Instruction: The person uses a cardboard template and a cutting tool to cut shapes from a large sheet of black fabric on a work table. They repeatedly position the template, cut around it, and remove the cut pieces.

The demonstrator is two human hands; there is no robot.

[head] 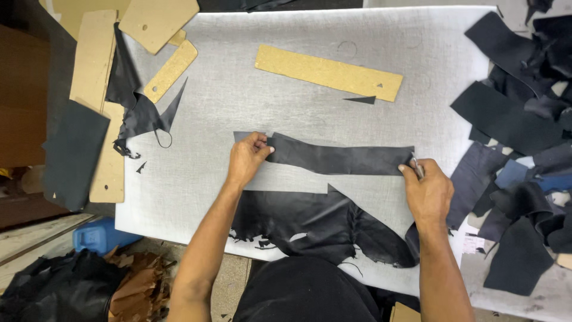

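Pinching black leather strip (339,158) w/ L hand (245,162) at left end; R hand (426,192) closed on small metal blade (417,166) at right end, atop white cutting board (238,89).

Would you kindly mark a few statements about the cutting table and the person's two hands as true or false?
1. The left hand pinches the left end of the black leather strip. True.
2. The right hand is empty. False: it holds a small metal tool at the strip's right end.
3. The long tan cardboard template lies on top of the strip. False: it lies apart, farther up the white table.
4. A heap of dark leather offcuts sits at the table's right side. True.
5. A blue container stands below the table's left edge. True.
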